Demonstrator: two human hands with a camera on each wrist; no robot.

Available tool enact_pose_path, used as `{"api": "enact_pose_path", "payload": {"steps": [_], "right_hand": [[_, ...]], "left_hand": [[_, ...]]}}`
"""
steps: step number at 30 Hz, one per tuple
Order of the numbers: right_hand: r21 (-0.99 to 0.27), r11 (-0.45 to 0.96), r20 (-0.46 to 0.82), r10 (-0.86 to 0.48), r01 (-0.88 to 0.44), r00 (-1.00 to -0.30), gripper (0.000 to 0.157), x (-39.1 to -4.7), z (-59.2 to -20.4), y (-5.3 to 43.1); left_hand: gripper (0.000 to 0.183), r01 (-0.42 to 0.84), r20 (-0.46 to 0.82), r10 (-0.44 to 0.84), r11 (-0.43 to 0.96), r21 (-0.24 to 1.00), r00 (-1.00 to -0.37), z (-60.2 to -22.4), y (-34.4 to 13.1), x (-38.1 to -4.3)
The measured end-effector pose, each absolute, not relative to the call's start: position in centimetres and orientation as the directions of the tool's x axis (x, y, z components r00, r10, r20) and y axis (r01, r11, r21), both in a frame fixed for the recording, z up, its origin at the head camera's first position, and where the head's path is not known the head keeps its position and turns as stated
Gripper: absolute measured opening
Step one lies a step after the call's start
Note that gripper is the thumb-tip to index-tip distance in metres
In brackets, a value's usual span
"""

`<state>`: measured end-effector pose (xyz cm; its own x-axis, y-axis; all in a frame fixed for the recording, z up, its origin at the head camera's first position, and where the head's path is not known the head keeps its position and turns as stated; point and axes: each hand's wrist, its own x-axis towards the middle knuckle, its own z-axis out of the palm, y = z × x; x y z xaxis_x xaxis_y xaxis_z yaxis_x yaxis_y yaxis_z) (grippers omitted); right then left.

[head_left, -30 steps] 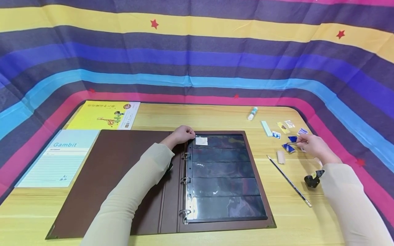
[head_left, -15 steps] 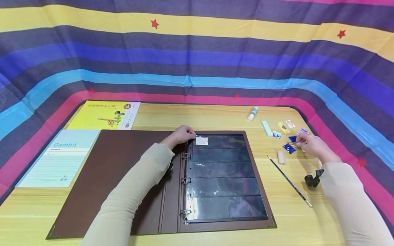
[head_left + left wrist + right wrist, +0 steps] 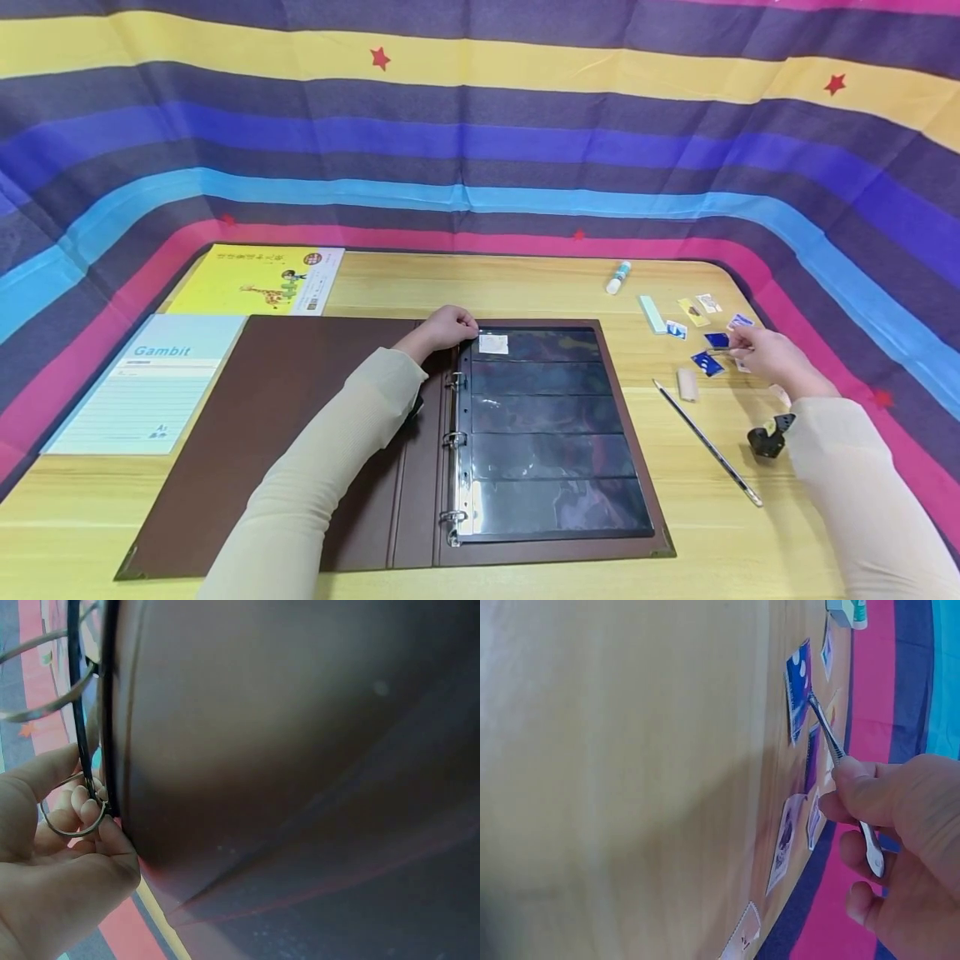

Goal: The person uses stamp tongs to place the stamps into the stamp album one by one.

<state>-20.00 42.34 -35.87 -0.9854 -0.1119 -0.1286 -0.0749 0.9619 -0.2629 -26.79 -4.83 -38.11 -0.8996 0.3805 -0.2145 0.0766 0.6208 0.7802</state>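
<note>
My left hand (image 3: 448, 327) pinches the upper left corner of a black stamp-album page (image 3: 551, 458). In the left wrist view its thumb and fingers close around the dark page edge by a metal ring (image 3: 75, 834). A whitish stamp (image 3: 492, 344) sits in the page's top row at the left. My right hand (image 3: 772, 360) holds metal tweezers (image 3: 827, 729) between thumb and fingers. Their tips are at the edge of a blue stamp (image 3: 798, 686) lying on the table; whether they grip it I cannot tell. Several other stamps lie around that hand.
The album's brown cover (image 3: 322, 400) lies open. Right of it are an eraser (image 3: 687, 384), a pencil (image 3: 707, 442), a pale green strip (image 3: 652, 314) and a glue stick (image 3: 618, 277). A notebook (image 3: 142, 387) and yellow book (image 3: 255, 279) lie left. Striped cloth (image 3: 480, 150) surrounds the table.
</note>
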Motion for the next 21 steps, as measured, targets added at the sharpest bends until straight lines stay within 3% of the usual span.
{"api": "enact_pose_path", "payload": {"steps": [12,21], "right_hand": [[-0.219,0.975,-0.116,-0.053,-0.027,-0.992,0.002,-19.6,-35.2,42.4],[-0.266,0.959,0.162,-0.056,-0.098,-0.985,0.007,-20.2,-32.3,39.4]], "left_hand": [[0.012,0.080,-0.216,0.385,0.623,0.778,-0.898,-38.1,-4.8,-26.8],[0.011,0.096,-0.199,0.394,0.614,0.784,-0.897,-38.2,-4.8,-26.9]]}}
